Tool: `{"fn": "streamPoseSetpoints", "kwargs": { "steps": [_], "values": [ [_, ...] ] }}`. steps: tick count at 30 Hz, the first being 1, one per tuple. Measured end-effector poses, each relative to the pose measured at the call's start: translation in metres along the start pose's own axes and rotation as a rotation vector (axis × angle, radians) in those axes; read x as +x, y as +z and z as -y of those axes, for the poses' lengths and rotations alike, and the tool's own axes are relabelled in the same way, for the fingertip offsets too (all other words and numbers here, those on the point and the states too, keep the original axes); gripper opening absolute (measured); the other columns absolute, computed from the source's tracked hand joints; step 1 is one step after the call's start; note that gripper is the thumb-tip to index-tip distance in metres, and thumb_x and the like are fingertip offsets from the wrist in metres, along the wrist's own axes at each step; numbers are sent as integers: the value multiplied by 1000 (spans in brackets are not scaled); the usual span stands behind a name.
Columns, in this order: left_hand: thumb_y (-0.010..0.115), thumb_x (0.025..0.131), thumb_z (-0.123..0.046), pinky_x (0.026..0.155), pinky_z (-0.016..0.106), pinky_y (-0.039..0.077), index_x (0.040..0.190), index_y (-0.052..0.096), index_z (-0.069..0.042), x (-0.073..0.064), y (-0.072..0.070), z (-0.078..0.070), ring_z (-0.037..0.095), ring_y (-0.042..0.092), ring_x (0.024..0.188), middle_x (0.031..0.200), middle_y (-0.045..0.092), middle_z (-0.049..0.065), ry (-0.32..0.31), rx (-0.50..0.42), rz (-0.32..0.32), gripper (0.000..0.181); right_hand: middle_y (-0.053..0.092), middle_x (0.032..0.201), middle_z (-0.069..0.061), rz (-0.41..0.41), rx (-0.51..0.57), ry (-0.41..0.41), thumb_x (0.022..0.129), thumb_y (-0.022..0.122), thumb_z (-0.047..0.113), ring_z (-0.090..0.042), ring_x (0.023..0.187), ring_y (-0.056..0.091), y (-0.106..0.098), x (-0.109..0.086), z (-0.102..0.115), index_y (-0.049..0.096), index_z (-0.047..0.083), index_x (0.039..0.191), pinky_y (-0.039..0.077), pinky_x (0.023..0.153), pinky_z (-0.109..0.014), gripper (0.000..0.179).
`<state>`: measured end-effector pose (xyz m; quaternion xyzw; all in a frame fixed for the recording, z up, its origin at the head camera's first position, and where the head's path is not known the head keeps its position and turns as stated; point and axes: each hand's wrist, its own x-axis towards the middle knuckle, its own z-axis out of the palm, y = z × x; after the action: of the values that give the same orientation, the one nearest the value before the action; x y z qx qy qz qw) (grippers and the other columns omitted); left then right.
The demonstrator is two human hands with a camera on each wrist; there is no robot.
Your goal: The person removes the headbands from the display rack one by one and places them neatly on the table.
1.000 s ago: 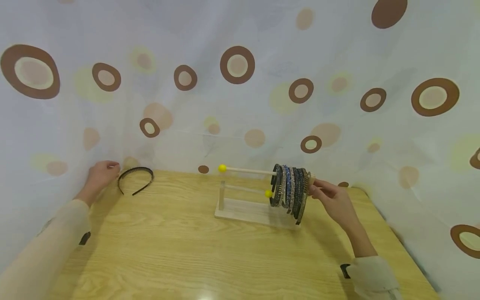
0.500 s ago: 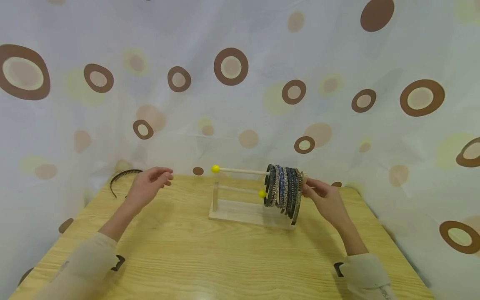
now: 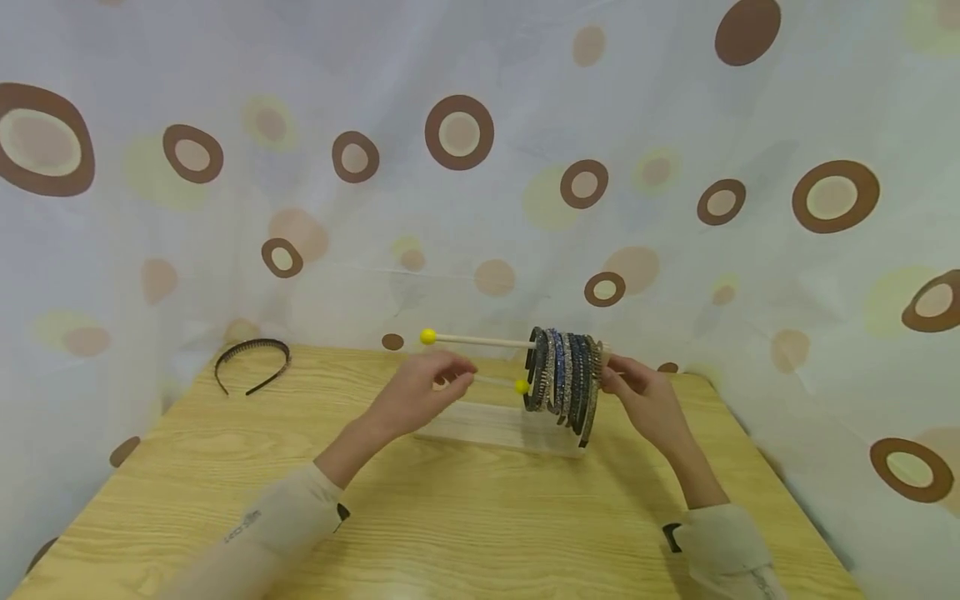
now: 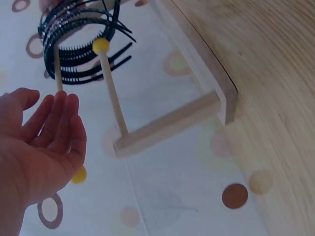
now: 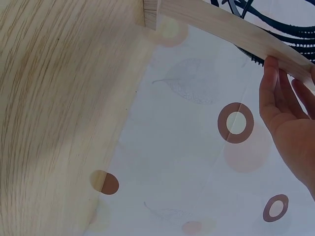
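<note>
Rack: wooden rack [image 3: 480,427] on the far half of the table [image 3: 450,517], to the right of the middle.
Headbands: a tight row of headbands [image 3: 566,379], dark, blue and glittery, hangs around the upper rod [image 3: 487,342], bunched at its right end.
Right hand: right hand [image 3: 648,404] grips the rack's right post between fingers and thumb; the right wrist view shows fingertips on the bare wood.
Left hand: left hand [image 3: 420,392] has its fingers loosely curved and grasps nothing; whether the fingertips touch the upper rod I cannot tell.
Left post: mostly behind the left hand in the head view, but the left wrist view shows the left post [image 4: 170,123] plainly, its rod running to a yellow knob [image 4: 101,45], along with comb teeth inside the headbands.
Lone headband: only the head view shows the black headband [image 3: 264,342] lying at the table's far left corner.
Table: pale wood grain.
Curtain: white curtain [image 3: 480,217] with brown rings and pale spots behind and at both sides.
Rods: the upper one carries the headbands and ends leftward in a yellow ball [image 3: 427,337].
</note>
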<state>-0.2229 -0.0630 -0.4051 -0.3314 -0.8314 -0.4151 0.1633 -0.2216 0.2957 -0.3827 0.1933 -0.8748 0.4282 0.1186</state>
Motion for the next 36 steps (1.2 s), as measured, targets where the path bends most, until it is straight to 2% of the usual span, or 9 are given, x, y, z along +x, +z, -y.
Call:
{"fn": "streamPoseSetpoints", "kwargs": {
  "steps": [4,6,9,13,19,24,30,33,36],
  "values": [
    [65,103,-26,89,36,52,126,68,-10,11,26,-11,12,63,103,113,69,-2,-12,-2,123,28,71,110,-20,-20,4,-8,108,55,18,-38,99,69,2,-1,-1,56,-6,140,53,82,-23,40],
    [66,102,-28,94,40,50,131,65,-9,13,36,-15,18,61,112,120,67,2,-40,-21,173,35,71,110,-21,-24,15,-10,107,56,15,-39,98,69,4,0,-4,57,-6,139,53,81,-22,38],
    [69,100,-29,100,43,47,136,63,-8,14,48,-17,24,58,120,128,64,5,-90,-54,204,42,71,110,-21,-19,31,-26,107,57,13,-39,98,69,8,5,-11,58,-6,138,53,81,-22,37],
    [69,100,-25,101,44,47,137,62,-6,15,60,-17,27,57,121,130,63,6,-128,-87,208,42,71,113,-17,-9,47,-33,107,58,17,-32,100,69,13,14,-30,58,0,140,54,83,-24,38],
    [66,102,-20,97,51,48,138,61,-4,15,72,-17,31,57,117,126,64,9,-103,-121,221,40,72,115,-12,-9,43,-39,106,60,24,-23,100,70,9,16,-43,60,7,141,55,86,-29,39],
    [68,100,-16,95,53,49,132,65,-4,17,73,-21,30,60,114,121,66,7,-92,-121,171,35,71,118,-11,-2,42,-24,106,59,28,-23,101,70,5,17,-43,58,9,143,56,88,-38,42],
    [71,99,-19,92,47,52,121,68,-9,18,74,-27,23,63,107,114,68,3,-114,-95,147,25,70,118,-13,0,48,-4,106,60,28,-24,101,70,3,15,-45,58,7,143,55,89,-43,43],
    [72,98,-20,90,46,53,116,69,-11,17,76,-29,19,64,101,109,70,0,-137,-101,132,20,70,119,-14,2,48,-2,106,60,28,-28,102,70,2,13,-46,57,6,143,55,89,-43,43],
    [73,98,-21,87,46,54,111,69,-12,14,78,-31,16,65,96,103,70,-2,-152,-102,109,16,70,119,-14,3,44,6,106,60,27,-32,103,69,3,10,-46,57,6,144,55,87,-37,44]
  ]
}}
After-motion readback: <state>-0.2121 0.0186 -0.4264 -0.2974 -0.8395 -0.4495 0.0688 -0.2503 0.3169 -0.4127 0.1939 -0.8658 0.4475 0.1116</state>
